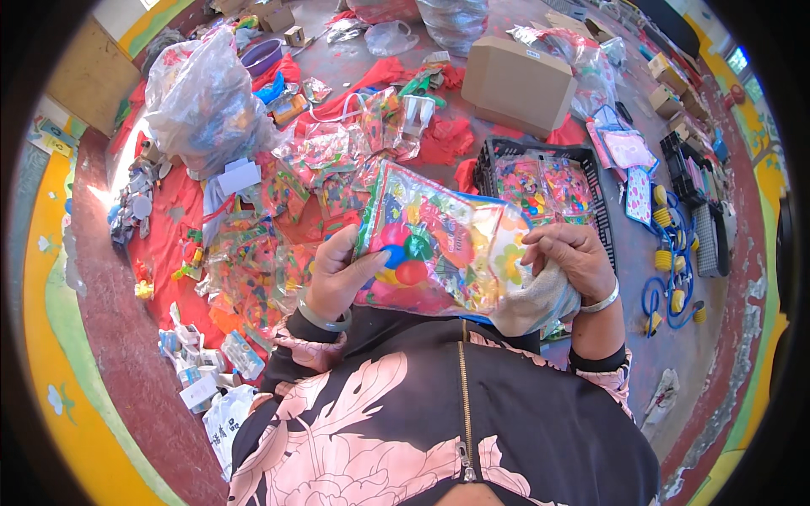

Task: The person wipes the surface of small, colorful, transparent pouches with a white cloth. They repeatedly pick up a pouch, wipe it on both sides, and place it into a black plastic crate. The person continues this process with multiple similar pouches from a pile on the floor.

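Two hands hold one glossy clear plastic packet of bright round toys [430, 244] above the lap. The left hand [337, 278] has its grip clamped on the packet's left edge; the right hand [569, 257] pinches its right edge together with a soft grey cloth [540, 304]. Beyond lie a black plastic lattice crate [494, 164], crinkly packets, a brown cardboard box [519, 84] and a worn red floor [709, 337].

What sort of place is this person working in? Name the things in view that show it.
Probably an informal toy-packing workspace on a floor: both hands hold a clear packet of colourful toys, more filled packets sit in a black crate, and a cardboard box stands beyond.
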Motion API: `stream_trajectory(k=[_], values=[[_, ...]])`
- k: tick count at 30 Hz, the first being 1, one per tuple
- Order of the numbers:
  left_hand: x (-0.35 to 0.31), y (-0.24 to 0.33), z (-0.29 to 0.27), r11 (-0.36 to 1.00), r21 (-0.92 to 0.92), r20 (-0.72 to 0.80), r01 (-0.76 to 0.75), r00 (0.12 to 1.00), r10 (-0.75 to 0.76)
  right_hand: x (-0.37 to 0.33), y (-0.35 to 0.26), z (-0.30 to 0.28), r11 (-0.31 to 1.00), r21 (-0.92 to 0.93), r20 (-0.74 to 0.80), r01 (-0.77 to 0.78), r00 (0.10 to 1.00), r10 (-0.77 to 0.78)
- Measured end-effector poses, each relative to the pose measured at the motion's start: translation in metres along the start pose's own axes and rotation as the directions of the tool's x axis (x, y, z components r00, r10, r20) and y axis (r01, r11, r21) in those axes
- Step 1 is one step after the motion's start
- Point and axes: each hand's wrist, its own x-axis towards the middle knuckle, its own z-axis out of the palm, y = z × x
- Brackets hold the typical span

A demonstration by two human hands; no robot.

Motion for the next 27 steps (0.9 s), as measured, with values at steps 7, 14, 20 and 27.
stream_trajectory(k=[7, 14, 20, 27], values=[[-0.001, 0.010, -0.001, 0.997, 0.036, 0.057, -0.072, 0.996, 0.070, 0.002, 0.012, -0.002, 0.962, -0.123, 0.098, -0.243, 0.962, 0.256], [-0.005, 0.015, -0.004, 0.985, 0.111, 0.063, -0.132, 0.990, 0.126, 0.010, 0.029, 0.010, 0.981, -0.014, 0.079, -0.195, 0.978, 0.195], [-0.002, 0.003, -0.001, 0.989, -0.147, -0.121, 0.026, 0.992, -0.045, -0.002, -0.003, 0.005, 0.989, 0.146, -0.218, 0.024, 0.976, 0.008], [0.010, -0.011, 0.006, 0.889, -0.417, 0.002, 0.187, 0.979, -0.205, -0.018, -0.036, 0.001, 0.978, -0.169, -0.243, 0.124, 0.956, -0.163]])
